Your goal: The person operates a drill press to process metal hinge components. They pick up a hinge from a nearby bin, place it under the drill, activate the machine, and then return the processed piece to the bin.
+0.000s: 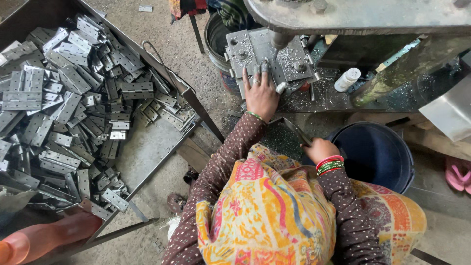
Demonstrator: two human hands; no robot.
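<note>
My left hand (261,94) lies flat with fingers spread on the grey metal die plate (245,46) of a press machine, fingertips just below the round ram (280,39). It holds nothing that I can see. My right hand (320,149), with red and green bangles on the wrist, is closed on a flat dark metal strip (296,131) that points up and left toward the press. Metal shavings (314,98) cover the press bed around the left hand.
A big metal tray (147,152) on the left holds several grey hinges (64,98). A dark blue bucket (380,152) stands right of my right hand. A white bottle (347,79) sits on the press bed. An orange container (44,238) lies bottom left, a pink sandal (458,174) at the right edge.
</note>
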